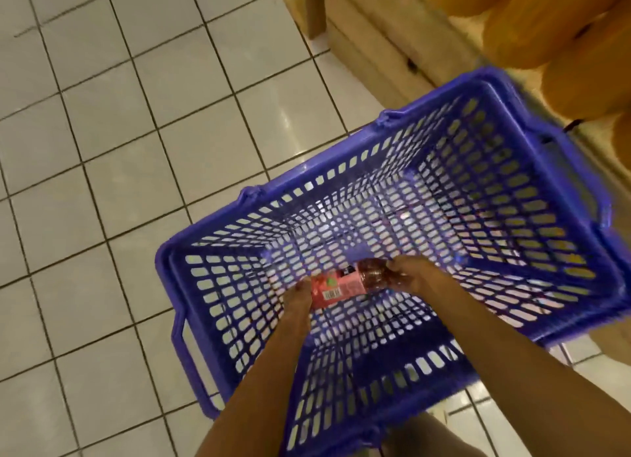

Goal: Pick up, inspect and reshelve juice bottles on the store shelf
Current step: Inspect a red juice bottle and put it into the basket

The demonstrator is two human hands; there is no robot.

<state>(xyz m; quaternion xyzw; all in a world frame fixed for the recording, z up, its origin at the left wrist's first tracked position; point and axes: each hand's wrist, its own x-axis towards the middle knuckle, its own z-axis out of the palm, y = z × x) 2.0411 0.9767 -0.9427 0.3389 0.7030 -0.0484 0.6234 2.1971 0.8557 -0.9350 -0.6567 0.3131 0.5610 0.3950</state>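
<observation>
your two bare forearms reach forward and down from the bottom edge of the view into a blue plastic basket [239,217] with slotted walls and floor. your left hand [296,299] grips the left end of a bottle [345,284], its fingers curled around the end so that the end itself is hidden. your right hand [408,274] grasps the right end, fingers wrapped over the dark, ribbed part of the bottle. the bottle lies on its side between your hands, roughly level, inside the basket near its near-left corner; whether it touches the basket floor or is held just above it you cannot tell from here. a pink label [336,287] wraps the left half of the bottle, with a small green mark and a barcode panel facing up; the right half shows dark reddish liquid through clear plastic.

the basket sits on a floor [102,149] of pale square tiles with dark grout lines, and its handle [181,350] hangs down outside the near-left end. past the far-right corner of the basket, a pale wooden shelf base [368,40] runs along the floor, and blurred orange bottles [553,30] crowd the top right corner of the view above it.
</observation>
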